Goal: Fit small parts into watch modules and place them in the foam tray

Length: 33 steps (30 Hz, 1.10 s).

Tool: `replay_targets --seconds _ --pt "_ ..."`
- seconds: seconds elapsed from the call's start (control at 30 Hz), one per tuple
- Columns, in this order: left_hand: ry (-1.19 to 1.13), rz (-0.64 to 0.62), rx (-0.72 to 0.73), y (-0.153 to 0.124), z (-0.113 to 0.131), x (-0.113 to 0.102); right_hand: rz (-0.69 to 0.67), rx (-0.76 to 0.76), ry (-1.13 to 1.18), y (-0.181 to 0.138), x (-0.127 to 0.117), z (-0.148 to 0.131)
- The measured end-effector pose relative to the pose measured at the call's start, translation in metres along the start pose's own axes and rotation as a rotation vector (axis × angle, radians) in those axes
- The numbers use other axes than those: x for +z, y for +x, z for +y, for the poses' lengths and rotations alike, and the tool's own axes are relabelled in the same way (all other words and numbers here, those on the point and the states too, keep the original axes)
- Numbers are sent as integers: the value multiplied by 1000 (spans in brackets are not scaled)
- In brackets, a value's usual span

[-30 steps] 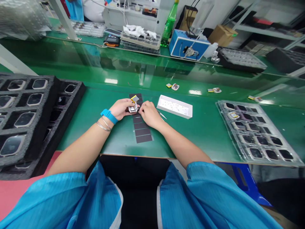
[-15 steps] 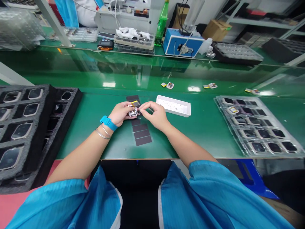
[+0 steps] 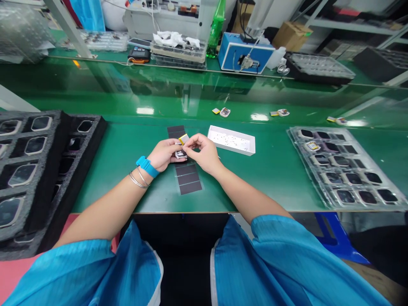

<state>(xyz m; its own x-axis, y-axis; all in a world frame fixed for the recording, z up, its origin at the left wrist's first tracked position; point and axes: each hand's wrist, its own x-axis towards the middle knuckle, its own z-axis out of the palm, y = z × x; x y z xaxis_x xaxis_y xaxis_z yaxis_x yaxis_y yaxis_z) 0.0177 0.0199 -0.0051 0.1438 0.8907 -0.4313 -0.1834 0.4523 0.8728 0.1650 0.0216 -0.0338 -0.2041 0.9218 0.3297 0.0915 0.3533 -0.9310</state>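
My left hand point(image 3: 164, 154) is closed round a small silver watch case point(image 3: 180, 154) just above the green bench. My right hand point(image 3: 201, 151) pinches at a little yellow-edged battery piece point(image 3: 183, 138) that sticks up from the case. Both hands hover over a strip of dark rectangular pads point(image 3: 188, 178) lying on the bench. A blue band and thin bangles circle my left wrist.
A shallow white box point(image 3: 232, 140) of tiny parts lies right of my hands. Black foam trays point(image 3: 47, 153) of watch cases stand at the left, a clear blister tray point(image 3: 344, 170) at the right. Loose cases point(image 3: 225, 112) rest on the glossy belt beyond.
My right hand has come back to the case and now pinches the yellow-edged piece at its top. My left hand keeps its hold and has hardly moved.
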Motion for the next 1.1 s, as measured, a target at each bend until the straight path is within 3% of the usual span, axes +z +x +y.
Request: replay_targets --seconds 0.37,0.53,0.83,1.1 --pt "-99 4 -15 -3 3 1 152 -121 -253 -3 -1 -6" --pt "-82 -8 21 -3 3 1 104 -118 -231 1 -8 -5" --pt "24 5 127 1 -4 0 -86 -197 -584 1 -16 -13" --pt "73 -7 150 1 -6 1 -89 -235 -599 0 -14 -11"
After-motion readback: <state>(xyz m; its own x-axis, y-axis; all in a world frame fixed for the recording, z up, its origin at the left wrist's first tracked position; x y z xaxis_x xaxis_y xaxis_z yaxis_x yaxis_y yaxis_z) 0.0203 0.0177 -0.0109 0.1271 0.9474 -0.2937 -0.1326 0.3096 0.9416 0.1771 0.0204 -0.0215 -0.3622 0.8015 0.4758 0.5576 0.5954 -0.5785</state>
